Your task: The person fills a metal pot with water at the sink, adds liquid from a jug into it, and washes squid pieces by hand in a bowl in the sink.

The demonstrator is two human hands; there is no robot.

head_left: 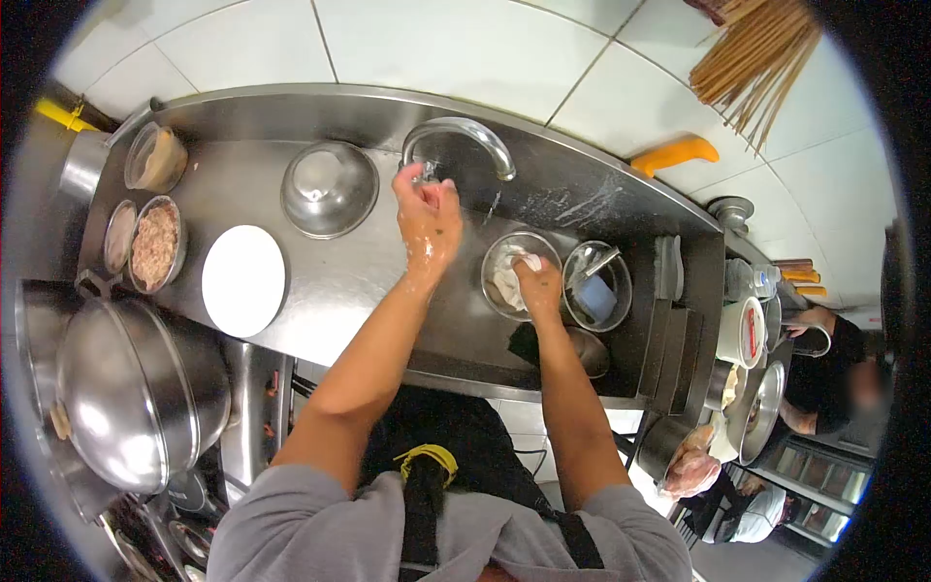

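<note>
My left hand, wet with whitish flecks on the wrist, is raised at the base of the curved metal faucet, its fingers at the tap's handle. Below the spout, a thin trickle of water shows. My right hand is inside a round bowl in the sink, its fingers closed on a white cloth-like item. Right beside that bowl stands a clear bowl with a blue item and a metal utensil in it.
An upturned metal bowl, a white plate and bowls of minced food stand left. A large domed lid is lower left. Right are metal dividers, pots and a person. An orange-handled tool lies behind the sink.
</note>
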